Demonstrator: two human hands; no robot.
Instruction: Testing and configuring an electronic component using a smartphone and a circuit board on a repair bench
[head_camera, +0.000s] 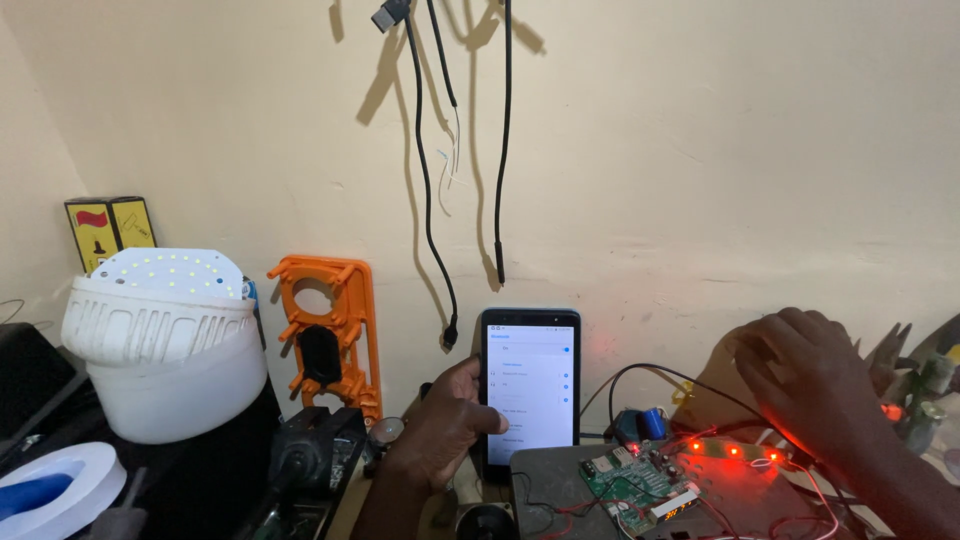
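Cluttered bench against cream wall (700, 150) with hanging cables (425, 180). Left hand (445, 425) grasps upright smartphone (530, 385); right hand (800, 375), fingers spread and released, rests beside circuit board (640, 485).

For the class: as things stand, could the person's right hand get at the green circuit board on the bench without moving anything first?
Probably yes. The right hand hovers just above and right of the green circuit board. Only thin red wires lie between them, and the board's top is uncovered.

Open wall above, crossed only by hanging cables (428, 180). Left side blocked by white lamp (165, 340) and orange frame (330, 335). Between phone (530, 385) and right hand (800, 365), a narrow gap over circuit board (640, 485), strung with wires (650, 375).
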